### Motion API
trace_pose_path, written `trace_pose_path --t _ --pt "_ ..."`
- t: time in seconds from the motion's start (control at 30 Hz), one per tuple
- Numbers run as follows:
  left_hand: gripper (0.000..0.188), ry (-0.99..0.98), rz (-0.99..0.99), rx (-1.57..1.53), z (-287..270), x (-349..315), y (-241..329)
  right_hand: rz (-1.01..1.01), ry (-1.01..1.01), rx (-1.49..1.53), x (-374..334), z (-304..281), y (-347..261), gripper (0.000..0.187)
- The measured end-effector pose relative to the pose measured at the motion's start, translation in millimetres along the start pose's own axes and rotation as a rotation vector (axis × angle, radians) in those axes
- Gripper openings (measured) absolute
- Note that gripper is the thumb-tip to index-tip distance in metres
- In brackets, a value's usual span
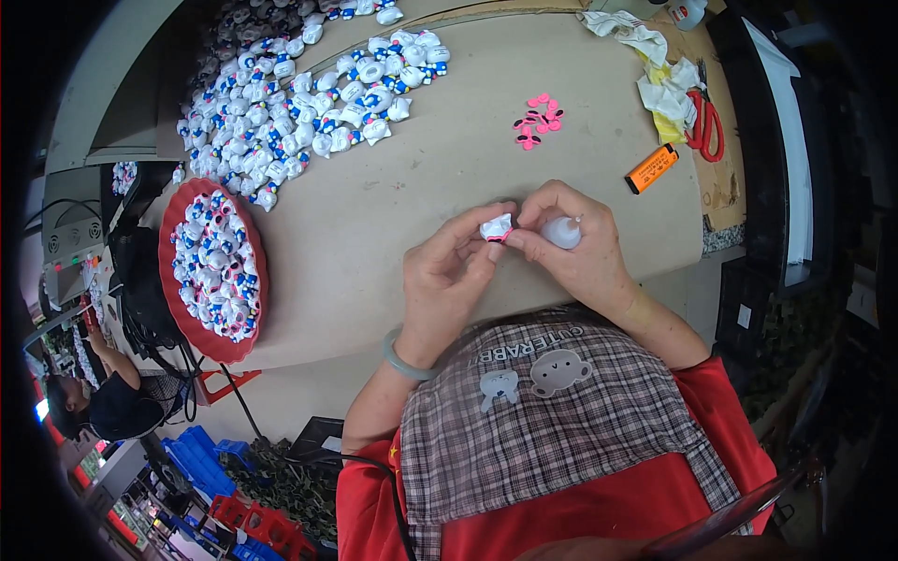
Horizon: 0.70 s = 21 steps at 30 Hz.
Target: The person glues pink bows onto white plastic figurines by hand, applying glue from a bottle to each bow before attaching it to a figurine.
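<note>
A small white figurine [496, 227] is pinched in the left hand [449, 276] fingertips, while the right hand [575, 245] grips a white glue bottle [562, 232] above the desk [393, 206].

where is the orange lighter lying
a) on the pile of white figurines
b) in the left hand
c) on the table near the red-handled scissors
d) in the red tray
c: the orange lighter lies flat on the table, just left of and below the red-handled scissors, far from the red tray and out of both hands.
</note>
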State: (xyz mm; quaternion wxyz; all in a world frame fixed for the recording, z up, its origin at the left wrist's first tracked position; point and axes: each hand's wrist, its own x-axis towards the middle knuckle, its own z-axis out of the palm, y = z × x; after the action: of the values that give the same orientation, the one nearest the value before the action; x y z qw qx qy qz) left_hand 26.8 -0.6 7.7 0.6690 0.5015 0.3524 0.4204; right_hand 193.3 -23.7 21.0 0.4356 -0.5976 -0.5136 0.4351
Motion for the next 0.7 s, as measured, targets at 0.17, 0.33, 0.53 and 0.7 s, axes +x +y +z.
trace_pose_path --t 0.17,0.33,0.53,0.7 --pt "0.026 0.022 0.01 -0.018 -1 -2 -5 0.026 0.008 0.063 -4 3 4 0.021" --pt "0.021 0.069 0.1 0.234 -1 -5 -6 0.055 0.005 0.14 -1 6 9 0.022" --pt "0.024 0.071 0.046 0.119 -5 -1 -8 0.051 0.001 0.165 6 9 9 0.021" --pt "0.03 0.0 -0.112 -0.351 -17 2 -10 0.042 -0.062 0.362 9 5 7 0.019"
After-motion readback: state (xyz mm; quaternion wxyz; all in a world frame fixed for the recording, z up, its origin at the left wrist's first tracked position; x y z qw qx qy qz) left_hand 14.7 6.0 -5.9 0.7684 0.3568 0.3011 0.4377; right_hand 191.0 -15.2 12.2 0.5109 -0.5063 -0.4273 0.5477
